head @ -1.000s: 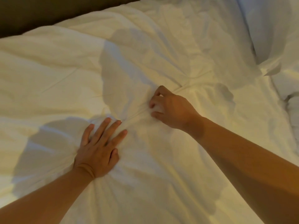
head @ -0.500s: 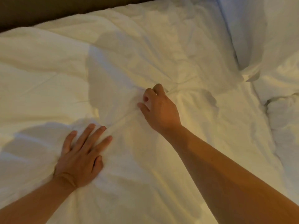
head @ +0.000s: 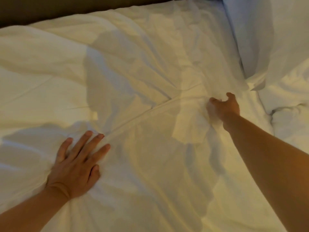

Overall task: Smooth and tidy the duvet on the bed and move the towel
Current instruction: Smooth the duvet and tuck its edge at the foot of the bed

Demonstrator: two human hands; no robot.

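Risk sits with the right hand, fingers bunched on a fold of the rumpled white cotton duvet spread across the bed: pull too hard and the long ridge toward the left hand, spread flat and pressing, just shifts instead of flattening. White pillows lie right; dark headboard or wall beyond. No towel visible.

White duvet pressed flat by left hand, fold pinched by right hand, taut crease between.
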